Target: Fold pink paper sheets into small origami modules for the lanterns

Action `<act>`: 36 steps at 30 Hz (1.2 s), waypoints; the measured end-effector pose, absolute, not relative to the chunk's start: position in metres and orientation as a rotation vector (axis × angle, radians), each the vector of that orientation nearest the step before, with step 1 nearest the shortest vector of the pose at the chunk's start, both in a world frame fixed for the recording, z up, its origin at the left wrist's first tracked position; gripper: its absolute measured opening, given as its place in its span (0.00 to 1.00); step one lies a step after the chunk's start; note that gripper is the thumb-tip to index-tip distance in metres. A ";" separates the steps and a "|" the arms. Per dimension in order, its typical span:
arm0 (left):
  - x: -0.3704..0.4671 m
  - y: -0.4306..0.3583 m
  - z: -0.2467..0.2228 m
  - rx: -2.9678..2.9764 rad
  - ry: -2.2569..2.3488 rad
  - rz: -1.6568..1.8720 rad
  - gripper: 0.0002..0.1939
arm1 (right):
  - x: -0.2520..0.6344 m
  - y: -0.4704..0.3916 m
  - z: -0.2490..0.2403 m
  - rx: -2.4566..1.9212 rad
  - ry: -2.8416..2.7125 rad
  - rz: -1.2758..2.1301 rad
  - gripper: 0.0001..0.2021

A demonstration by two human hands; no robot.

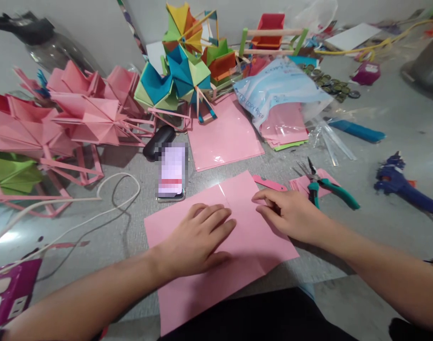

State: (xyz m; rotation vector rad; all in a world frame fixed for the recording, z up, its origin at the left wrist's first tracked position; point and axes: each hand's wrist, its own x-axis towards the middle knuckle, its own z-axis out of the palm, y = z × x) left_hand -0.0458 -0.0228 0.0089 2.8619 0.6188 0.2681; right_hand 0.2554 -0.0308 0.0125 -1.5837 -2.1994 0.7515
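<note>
A large pink sheet of paper (188, 293) lies in front of me, tilted, with a crease down its middle. My left hand (205, 232) rests flat on the left half, fingers stretched out. Over the right part is my right hand (283, 208), with thumb and index finger pointing left and a small gap between their tips; the other fingers curl inward. I see nothing held in it. Just beyond that hand lies a pink-handled flat tool (269, 183), partly covered by the paper. Green-handled pliers (333, 190) lie to its right on small pink paper pieces (297, 184).
A phone (172, 173) and black case (161, 142) lie beyond the sheet, near more pink paper (223, 132). Folded pink paper models (88, 116) crowd the left, above a white cable (117, 208). A plastic paper bag (280, 90) and blue glue gun (408, 184) are right.
</note>
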 end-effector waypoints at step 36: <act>-0.035 -0.042 0.014 2.886 0.443 0.140 0.23 | 0.263 -0.049 0.051 -1.763 -2.129 1.222 0.08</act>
